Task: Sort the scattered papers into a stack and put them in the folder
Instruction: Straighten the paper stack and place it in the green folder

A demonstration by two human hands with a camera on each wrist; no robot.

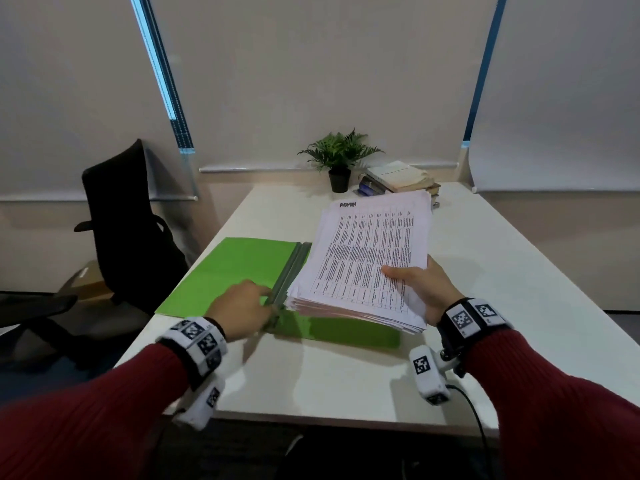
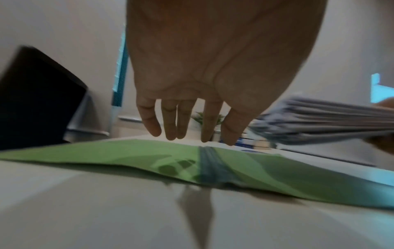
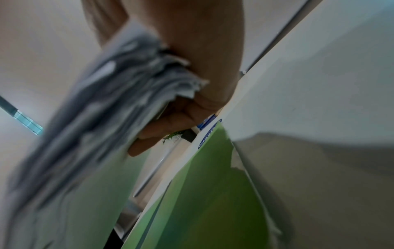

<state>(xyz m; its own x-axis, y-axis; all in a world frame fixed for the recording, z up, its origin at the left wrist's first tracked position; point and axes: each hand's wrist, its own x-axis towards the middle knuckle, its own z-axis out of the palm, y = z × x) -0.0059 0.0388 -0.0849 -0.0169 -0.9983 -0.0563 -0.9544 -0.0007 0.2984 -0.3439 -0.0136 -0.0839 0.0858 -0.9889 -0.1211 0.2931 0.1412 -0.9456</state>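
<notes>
A green folder lies spread flat on the white table, its grey spine running toward me. My right hand grips a thick stack of printed papers by its near right corner, thumb on top, and holds it raised and tilted over the folder's right half. In the right wrist view the fingers curl under the stack. My left hand hovers with straight fingers just above the folder near the spine, holding nothing.
A potted plant and a pile of books stand at the table's far edge. A black office chair stands left of the table. Roller blinds cover the wall behind.
</notes>
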